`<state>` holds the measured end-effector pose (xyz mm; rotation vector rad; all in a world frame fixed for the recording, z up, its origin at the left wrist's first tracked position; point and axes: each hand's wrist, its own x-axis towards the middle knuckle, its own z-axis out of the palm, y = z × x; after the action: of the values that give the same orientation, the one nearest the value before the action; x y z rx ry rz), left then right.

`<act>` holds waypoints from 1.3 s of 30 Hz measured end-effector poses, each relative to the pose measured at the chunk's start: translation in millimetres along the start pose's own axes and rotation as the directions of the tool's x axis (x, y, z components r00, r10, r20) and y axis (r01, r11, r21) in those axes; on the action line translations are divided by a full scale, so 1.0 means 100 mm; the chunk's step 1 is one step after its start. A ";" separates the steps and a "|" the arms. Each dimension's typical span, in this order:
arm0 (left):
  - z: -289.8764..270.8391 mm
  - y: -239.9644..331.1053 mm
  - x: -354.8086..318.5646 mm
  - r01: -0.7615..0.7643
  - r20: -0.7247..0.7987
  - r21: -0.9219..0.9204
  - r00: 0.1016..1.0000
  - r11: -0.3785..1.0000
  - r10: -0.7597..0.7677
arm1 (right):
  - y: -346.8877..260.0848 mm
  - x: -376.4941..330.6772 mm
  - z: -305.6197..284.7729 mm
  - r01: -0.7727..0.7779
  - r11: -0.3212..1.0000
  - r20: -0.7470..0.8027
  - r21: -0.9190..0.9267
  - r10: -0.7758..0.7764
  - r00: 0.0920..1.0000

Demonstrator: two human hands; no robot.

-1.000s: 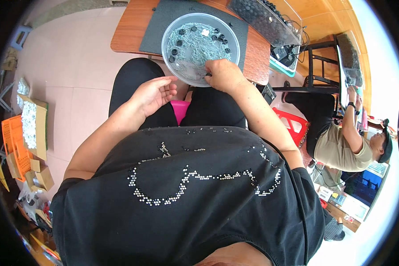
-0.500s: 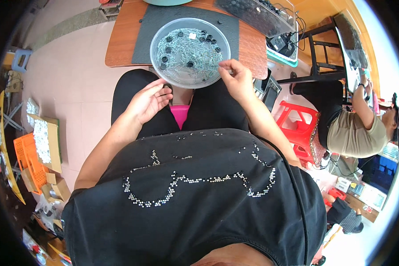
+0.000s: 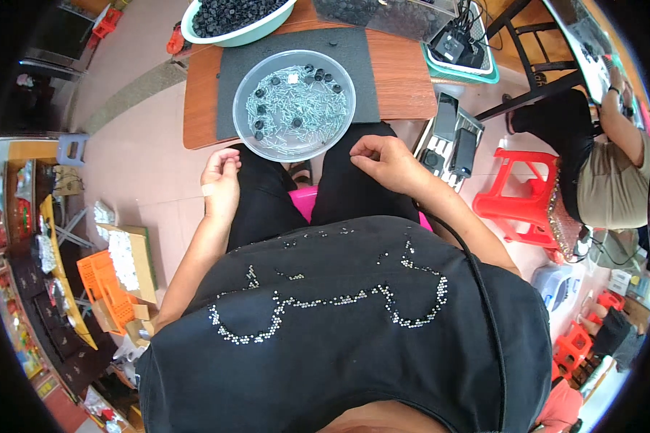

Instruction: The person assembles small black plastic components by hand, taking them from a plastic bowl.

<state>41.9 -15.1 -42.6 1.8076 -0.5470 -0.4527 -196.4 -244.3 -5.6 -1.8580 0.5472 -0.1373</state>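
A round clear plastic tub [image 3: 294,155] holds many silvery screws [image 3: 296,101] and several small black knob-like pieces [image 3: 297,123]. It sits at the table's near edge, partly over my knees. My left hand [image 3: 221,180] is left of the tub's near rim, apart from it, with fingers curled in; anything inside them is hidden. Just off the tub's near right side, above my thigh, my right hand [image 3: 386,160] has thumb and fingers drawn together. What they pinch, if anything, is too small to make out.
A dark mat [image 3: 227,94] lies on the brown table [image 3: 404,94]. Behind stand a pale green basin [image 3: 227,37] of black pieces and a clear bin [image 3: 386,22]. Right of me are a red stool [image 3: 516,187] and a co-worker [image 3: 617,180]; an orange crate [image 3: 101,285] is at left.
Both hands have drawn back from the tub, and my left fingers have curled from an opened palm. The view has shifted, bringing more of the green basin into sight.
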 end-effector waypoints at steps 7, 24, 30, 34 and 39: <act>0.62 0.54 0.23 -0.627 0.631 0.337 0.704 0.703 0.325 | 0.05 0.06 -0.01 -0.036 0.989 0.183 -0.144 0.062 0.981; 0.31 0.82 0.64 -0.444 0.615 0.572 0.789 0.690 -0.002 | 0.10 0.08 0.01 -0.068 0.997 0.169 -0.024 0.071 0.983; 0.42 0.65 0.70 -0.657 0.803 0.511 0.595 0.555 -0.034 | 0.09 0.12 0.03 -0.092 0.995 0.147 -0.045 0.098 0.984; 0.46 0.73 1.07 -0.540 0.630 0.586 0.773 0.604 0.079 | 0.15 0.10 0.04 -0.026 1.000 0.133 0.015 0.024 0.991; 0.44 1.01 1.45 -0.532 0.561 0.565 0.808 0.631 0.180 | 0.11 0.08 0.02 -0.095 0.995 0.166 0.004 0.093 0.982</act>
<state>122.0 -157.9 36.2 2.2282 -1.5874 -0.4050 -192.1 -249.3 -17.9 -1.8086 0.5162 0.0768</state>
